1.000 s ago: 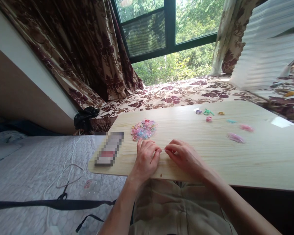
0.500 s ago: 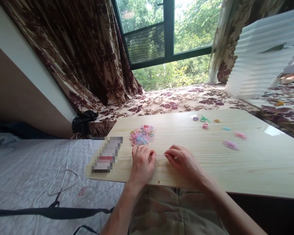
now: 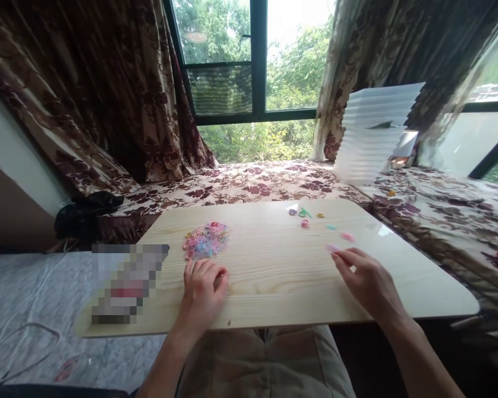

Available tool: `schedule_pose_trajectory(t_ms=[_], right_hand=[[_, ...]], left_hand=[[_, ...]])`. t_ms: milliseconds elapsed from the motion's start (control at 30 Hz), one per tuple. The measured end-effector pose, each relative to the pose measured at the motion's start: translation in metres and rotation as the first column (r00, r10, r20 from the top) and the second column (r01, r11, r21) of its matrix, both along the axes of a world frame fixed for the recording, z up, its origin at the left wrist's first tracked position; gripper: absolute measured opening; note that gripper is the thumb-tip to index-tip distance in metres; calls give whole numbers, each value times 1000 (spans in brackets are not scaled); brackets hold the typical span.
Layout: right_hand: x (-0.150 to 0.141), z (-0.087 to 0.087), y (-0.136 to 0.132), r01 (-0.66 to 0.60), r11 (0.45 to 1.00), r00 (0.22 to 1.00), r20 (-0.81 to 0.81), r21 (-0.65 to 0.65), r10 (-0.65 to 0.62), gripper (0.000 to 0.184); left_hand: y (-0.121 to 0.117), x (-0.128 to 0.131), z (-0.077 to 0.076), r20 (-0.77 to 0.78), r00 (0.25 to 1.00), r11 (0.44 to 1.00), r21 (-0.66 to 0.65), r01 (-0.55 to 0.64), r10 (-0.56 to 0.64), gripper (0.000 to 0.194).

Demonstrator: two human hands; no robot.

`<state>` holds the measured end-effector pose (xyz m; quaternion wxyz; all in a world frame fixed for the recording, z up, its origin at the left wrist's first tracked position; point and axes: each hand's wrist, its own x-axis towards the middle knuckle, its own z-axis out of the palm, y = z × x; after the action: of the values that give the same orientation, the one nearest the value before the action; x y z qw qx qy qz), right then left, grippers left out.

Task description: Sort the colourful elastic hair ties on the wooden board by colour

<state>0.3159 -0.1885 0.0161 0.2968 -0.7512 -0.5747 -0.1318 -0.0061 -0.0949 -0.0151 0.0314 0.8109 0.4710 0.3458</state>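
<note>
My left hand [image 3: 205, 284] rests on the table near its front edge, just below a mixed pile of small coloured rubber bands [image 3: 206, 241]. Its fingers are loosely bent, with a gap by the thumb; nothing shows in them. To the right, my right hand [image 3: 367, 279] has thumb and forefinger pinched together at a small bunch of lilac rubber bands [image 3: 332, 249]. A thin pale band was at these fingertips earlier; now it blends with the bunch. Just beyond lies a pink bunch [image 3: 347, 236], with a light-blue one [image 3: 331, 227] farther back.
Purple [image 3: 292, 211], green [image 3: 304, 213], yellow [image 3: 320, 215] and rose [image 3: 304, 223] bands lie apart toward the table's far side. A blurred-out flat object [image 3: 128, 287] lies at the table's left end. White foam sheets [image 3: 365, 138] stand stacked on the window seat.
My right hand has moved right, away from my left, to the lilac bunch. My left hand has let go of the thin band and stays beside the pile. The view has turned right.
</note>
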Motion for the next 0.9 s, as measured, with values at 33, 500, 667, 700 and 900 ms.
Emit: schedule_pose_trajectory(t_ms=[33, 500, 667, 700, 900], right_hand=[[8, 1, 1, 58, 998, 998, 24, -20, -58, 29], [32, -8, 10, 209, 974, 976, 87, -88, -201, 31], [31, -9, 2, 179, 983, 983, -47, 31, -177, 34], [30, -9, 1, 174, 983, 982, -83, 48, -170, 34], [-12, -7, 12, -5, 999, 973, -231, 44, 16, 31]], left_hand=[[0, 0, 0, -2, 1000, 1000, 4, 0, 0, 17], [-2, 0, 2, -1, 1000, 1000, -1, -11, 11, 16], [-3, 1, 3, -11, 1000, 1000, -1, -20, 20, 16], [-3, 1, 4, -11, 1000, 1000, 2, -24, 24, 16], [-5, 3, 9, -26, 999, 1000, -13, -24, 24, 14]])
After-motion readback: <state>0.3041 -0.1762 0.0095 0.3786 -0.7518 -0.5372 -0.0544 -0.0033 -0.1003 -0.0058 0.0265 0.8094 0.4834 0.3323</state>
